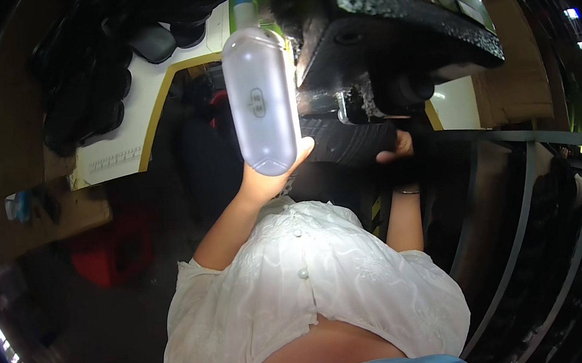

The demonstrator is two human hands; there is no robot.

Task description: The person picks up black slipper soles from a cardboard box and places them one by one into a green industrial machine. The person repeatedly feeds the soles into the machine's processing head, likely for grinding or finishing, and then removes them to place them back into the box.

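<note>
The left hand cups the near edge of a black ridged rubber sole piece. At its far end, the right hand curls around it. Just beyond both looms the black metal press head.

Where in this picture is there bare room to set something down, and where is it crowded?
Free: the white bench top between the heap of black pieces and the yellow-edged cut-out. Also the dim floor left of the red stool. Crowded: under the black press head, where the left hand and right hand hold a black sole.
</note>
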